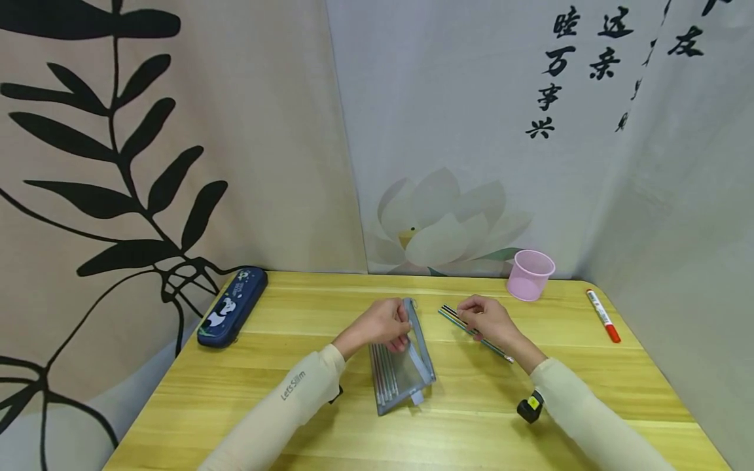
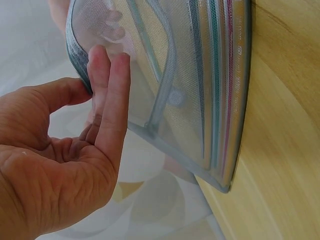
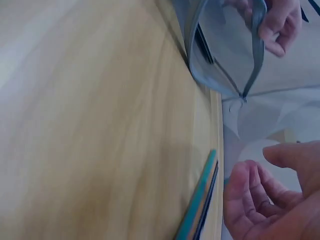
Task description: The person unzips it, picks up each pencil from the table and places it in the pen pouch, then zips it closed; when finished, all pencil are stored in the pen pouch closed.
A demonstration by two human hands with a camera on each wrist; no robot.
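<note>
My left hand [image 1: 385, 325] pinches the upper edge of a grey mesh zip pouch [image 1: 414, 390], raising its opening off the table. Several pencils [image 2: 216, 95] lie along one side inside the pouch, seen through the mesh in the left wrist view. In the right wrist view the pouch mouth [image 3: 191, 37] gapes. Just over a few loose pencils [image 1: 497, 351] on the table is my right hand [image 1: 489, 320], its fingers loosely bent. Between its thumb and fingertips there is a gap with nothing in it, and the pencils [image 3: 197, 202] lie beside it in the right wrist view.
A dark blue pencil case [image 1: 232, 307] sits at the table's left edge. A pink cup [image 1: 531, 276] stands at the back right, and a red-and-white marker [image 1: 603, 316] lies near the right edge. Printed curtains hang behind the table [image 1: 306, 307].
</note>
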